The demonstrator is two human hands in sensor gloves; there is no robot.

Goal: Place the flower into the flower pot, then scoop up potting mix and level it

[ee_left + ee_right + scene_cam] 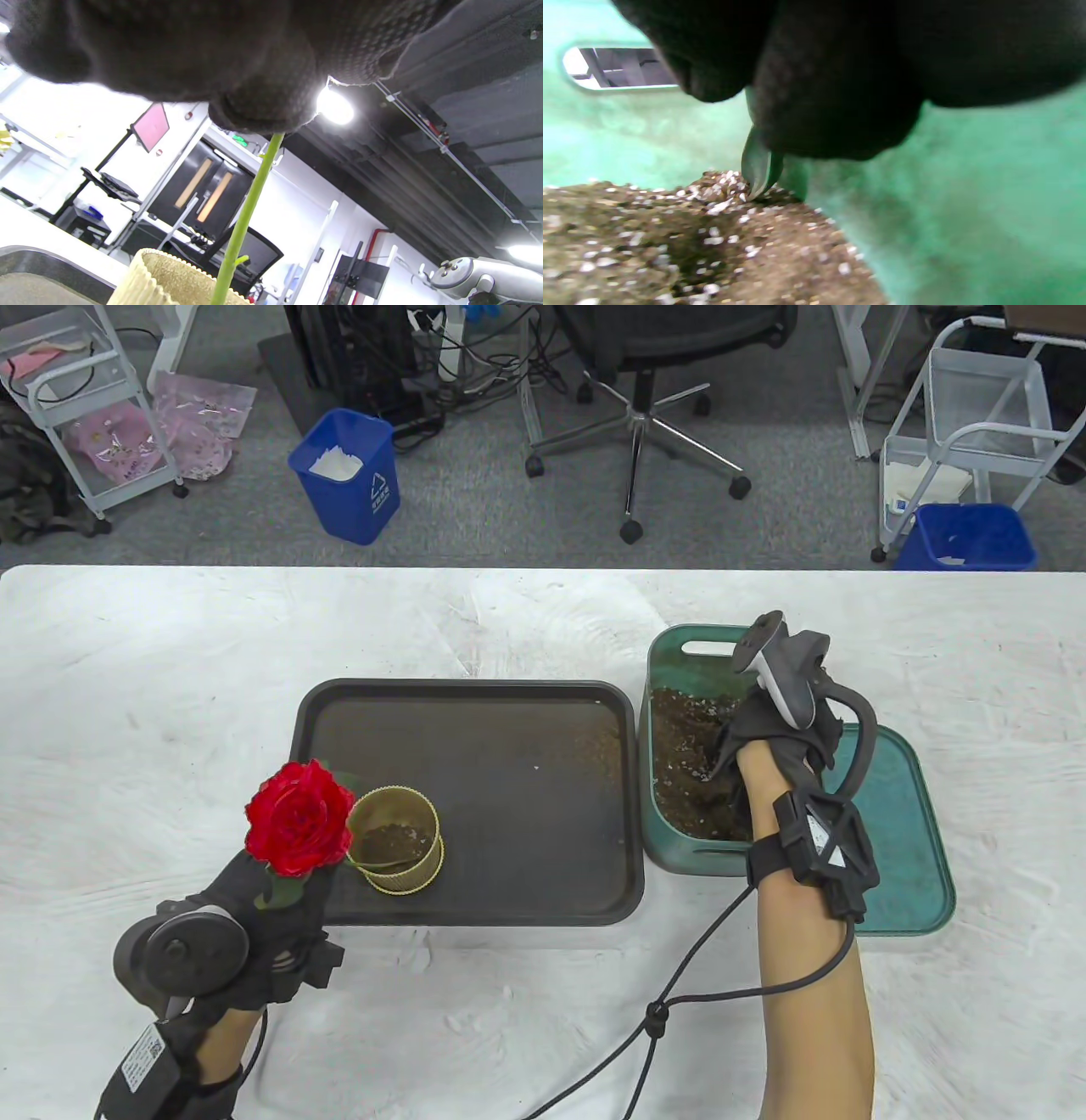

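We saw the left hand (254, 916) at the near left of the table (127, 687), its grip clenched on the green stem of the red flower (299, 817). The stem ran down into the gold flower pot (396, 841) on the dark tray (509, 780). The right hand (776, 738) reached into the green bin (670, 831), gripping a scoop (759, 167) tipped into the potting mix (683, 755).

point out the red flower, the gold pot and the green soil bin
red flower (299, 818), table view, middle of the bloom
gold pot (405, 879), table view, ribbed outer wall at the front
green soil bin (674, 848), table view, near left wall
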